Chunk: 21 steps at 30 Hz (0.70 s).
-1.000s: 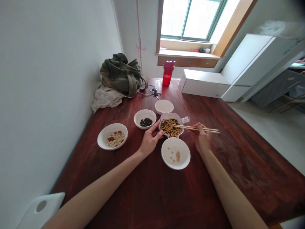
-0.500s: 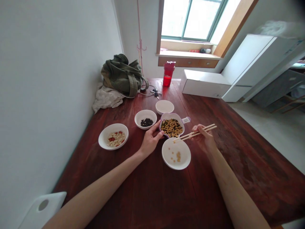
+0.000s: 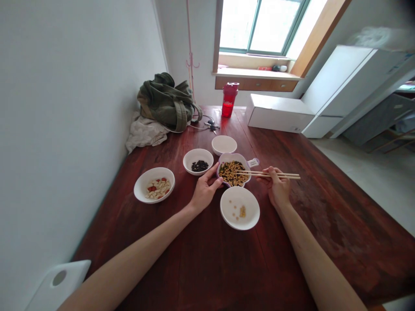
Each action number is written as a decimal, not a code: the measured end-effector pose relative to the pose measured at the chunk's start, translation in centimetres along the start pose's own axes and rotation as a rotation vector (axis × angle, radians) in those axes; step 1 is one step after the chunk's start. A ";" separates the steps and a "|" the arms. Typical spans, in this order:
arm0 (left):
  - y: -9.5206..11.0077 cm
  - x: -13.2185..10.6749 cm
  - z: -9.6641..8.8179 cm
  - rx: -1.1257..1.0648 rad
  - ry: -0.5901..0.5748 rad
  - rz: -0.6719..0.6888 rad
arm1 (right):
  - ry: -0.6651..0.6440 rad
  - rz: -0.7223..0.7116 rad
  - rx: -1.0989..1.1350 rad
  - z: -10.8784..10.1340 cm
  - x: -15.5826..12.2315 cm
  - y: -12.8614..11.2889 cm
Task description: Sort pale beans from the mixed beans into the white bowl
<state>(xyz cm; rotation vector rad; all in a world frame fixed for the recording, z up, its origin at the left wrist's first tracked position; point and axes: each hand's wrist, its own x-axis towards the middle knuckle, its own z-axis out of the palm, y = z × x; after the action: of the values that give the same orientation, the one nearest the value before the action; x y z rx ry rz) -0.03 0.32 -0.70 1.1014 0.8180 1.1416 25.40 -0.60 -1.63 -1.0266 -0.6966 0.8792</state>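
My right hand (image 3: 277, 188) is shut on a pair of wooden chopsticks (image 3: 269, 175), which lie level with their tips among the yellow soybeans. The beans fill a white, purple-rimmed lobed dish (image 3: 231, 174) with a small handle. The fingertips of my left hand (image 3: 205, 190) touch that dish's rim. A white bowl of black beans (image 3: 198, 164) sits just beyond my left hand. Further left is a white bowl of pale nuts and red pieces (image 3: 154, 185). Below the dish, a white bowl (image 3: 240, 218) holds a few soybeans. Behind the dish stands a white bowl (image 3: 224, 145) with no contents visible.
All of this stands on a dark red wooden table (image 3: 207, 259) against a white wall. At the far end are an olive bag (image 3: 165, 103), a white cloth (image 3: 145, 131), keys (image 3: 211, 127), a red bottle (image 3: 229, 100) and a white box (image 3: 279, 113).
My right hand has swung the chopsticks back from above the near bowl to the soybean dish, and they now lie level. My left hand and the bowls stay in place.
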 end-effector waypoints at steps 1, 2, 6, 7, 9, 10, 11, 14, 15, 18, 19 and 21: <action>0.0 0.0 0.0 0.001 0.001 -0.003 | 0.000 0.004 -0.008 0.0 0.0 0.1; 0.0 0.0 0.0 0.001 0.002 -0.006 | 0.002 0.010 -0.013 0.1 -0.1 0.1; 0.0 0.0 0.0 -0.003 0.003 -0.009 | 0.013 0.034 -0.015 0.2 -0.1 0.3; 0.0 0.0 0.0 -0.003 0.001 -0.009 | 0.014 0.038 -0.010 0.2 -0.1 0.4; 0.0 0.0 0.0 0.000 0.001 -0.006 | 0.015 0.044 0.006 0.3 0.0 0.4; 0.0 0.0 0.0 0.000 0.002 -0.006 | 0.017 0.049 0.015 0.2 0.0 0.4; 0.0 0.0 0.0 0.000 0.002 -0.005 | 0.021 0.055 0.024 0.2 0.1 0.5; 0.0 0.0 0.0 -0.003 0.002 -0.006 | 0.029 0.085 0.048 0.1 0.2 0.6; 0.0 0.0 0.0 -0.002 0.002 -0.008 | 0.027 0.097 0.054 0.1 0.2 0.6; 0.0 0.0 0.0 -0.002 0.004 -0.008 | 0.021 0.119 0.068 0.0 0.2 0.6; 0.0 0.0 0.0 -0.002 0.004 -0.005 | 0.021 0.123 0.072 -0.1 0.2 0.7; -0.1 0.0 0.0 -0.004 0.003 0.002 | 0.021 0.132 0.079 -0.1 0.3 0.7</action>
<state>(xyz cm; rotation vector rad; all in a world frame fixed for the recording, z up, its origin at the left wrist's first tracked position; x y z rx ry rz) -0.03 0.34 -0.76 1.0977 0.8168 1.1463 25.45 -0.26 -2.28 -1.0185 -0.5773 1.0017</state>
